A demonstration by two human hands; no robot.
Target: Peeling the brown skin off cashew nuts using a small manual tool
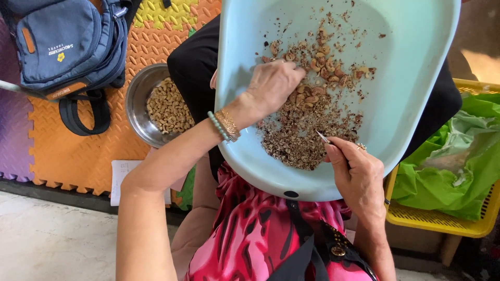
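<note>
Head view: a pale blue tray [411, 78] rested on the person's lap, carrying a heap of cashew nuts [317, 78] and brown husk scraps [297, 138]. The left hand [273, 86] lay on the heap, fingers curled together over some nuts. The right hand [357, 174] had its fingers clamped on a thin metal pick [323, 137], tip in the scraps. A steel bowl [136, 99] of peeled cashews stood on the orange foam mat [67, 151], beside a blue bag [62, 41].
</note>
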